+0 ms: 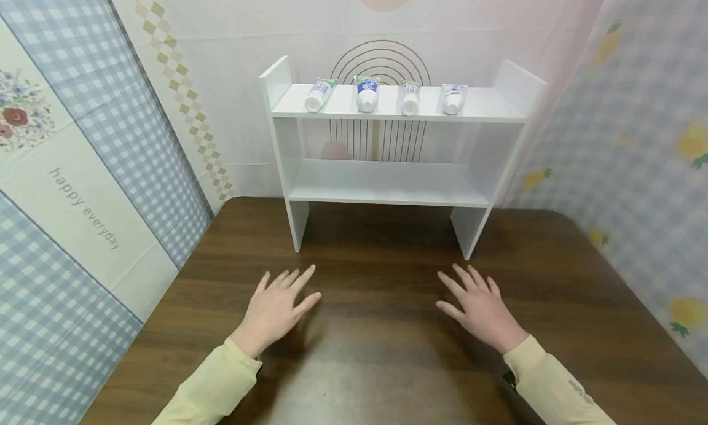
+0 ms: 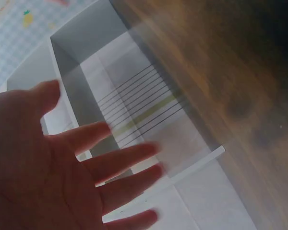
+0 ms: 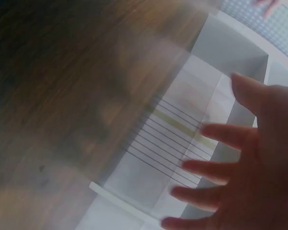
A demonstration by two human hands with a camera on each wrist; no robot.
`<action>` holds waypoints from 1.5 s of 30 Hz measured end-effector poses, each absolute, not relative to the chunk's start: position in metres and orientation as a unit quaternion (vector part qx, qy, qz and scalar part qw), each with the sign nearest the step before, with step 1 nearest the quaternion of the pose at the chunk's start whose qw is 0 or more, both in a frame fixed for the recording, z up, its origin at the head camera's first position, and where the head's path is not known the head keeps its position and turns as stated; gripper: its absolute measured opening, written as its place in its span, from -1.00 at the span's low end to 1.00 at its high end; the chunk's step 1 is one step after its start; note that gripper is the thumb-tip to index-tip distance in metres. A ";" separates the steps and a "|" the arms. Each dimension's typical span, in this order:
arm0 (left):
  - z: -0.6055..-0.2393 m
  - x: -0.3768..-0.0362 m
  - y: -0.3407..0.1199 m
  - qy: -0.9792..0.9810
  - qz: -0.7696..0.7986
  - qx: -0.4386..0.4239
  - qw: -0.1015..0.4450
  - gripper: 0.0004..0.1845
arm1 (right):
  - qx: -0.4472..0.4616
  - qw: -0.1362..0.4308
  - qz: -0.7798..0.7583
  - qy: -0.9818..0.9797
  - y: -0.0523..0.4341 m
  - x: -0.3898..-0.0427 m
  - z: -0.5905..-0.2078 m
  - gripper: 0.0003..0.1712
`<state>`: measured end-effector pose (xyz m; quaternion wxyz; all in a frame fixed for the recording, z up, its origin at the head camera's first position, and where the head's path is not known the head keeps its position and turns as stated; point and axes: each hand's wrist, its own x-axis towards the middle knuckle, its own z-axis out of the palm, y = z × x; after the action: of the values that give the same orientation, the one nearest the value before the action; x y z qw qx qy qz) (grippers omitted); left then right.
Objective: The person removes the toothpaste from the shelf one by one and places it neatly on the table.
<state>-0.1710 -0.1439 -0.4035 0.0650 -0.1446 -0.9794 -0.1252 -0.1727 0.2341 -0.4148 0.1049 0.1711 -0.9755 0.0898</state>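
My left hand [image 1: 275, 311] hovers over the brown table with its fingers spread and holds nothing. On the other side, my right hand [image 1: 482, 308] is held likewise, fingers apart and empty. Both are in front of a white two-tier shelf [image 1: 387, 182], each nearest to one of its side panels. Several squeeze tubes lie on the upper tier, caps facing me: a white one with green [image 1: 320, 95], a blue-and-white one [image 1: 367, 94], and two paler ones [image 1: 410, 98] further right. In the wrist views, the left palm [image 2: 43, 163] and the right palm [image 3: 264, 167] show straight fingers.
The dark wooden table [image 1: 365, 363] carries the shelf at its back edge. Behind it hangs a pale cloth [image 1: 238, 69] with an arch pattern. Blue checked cloth [image 1: 149, 105] stands along the left, and cloth with pineapples [image 1: 625, 136] along the right.
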 end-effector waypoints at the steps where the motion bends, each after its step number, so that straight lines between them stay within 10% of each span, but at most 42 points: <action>1: -0.403 -0.171 -0.144 -0.980 -0.117 -0.146 0.064 -0.38 | 0.177 0.105 0.086 -0.975 0.234 -0.173 -0.416 -0.33; 16: -0.396 -0.187 -0.150 -0.981 -0.140 -0.112 0.070 -0.76 | 0.249 0.173 0.070 -0.950 0.212 -0.192 -0.409 -0.79; 45: -0.262 -0.275 -0.160 -0.933 -0.326 -0.076 0.135 -0.45 | 0.319 0.244 0.094 -0.911 0.088 -0.283 -0.258 -0.35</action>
<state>-0.2752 -0.1599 -0.2616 0.1345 -0.0764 -0.9326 -0.3261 -0.2829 0.0881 -0.2580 0.2440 0.3188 -0.9110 0.0942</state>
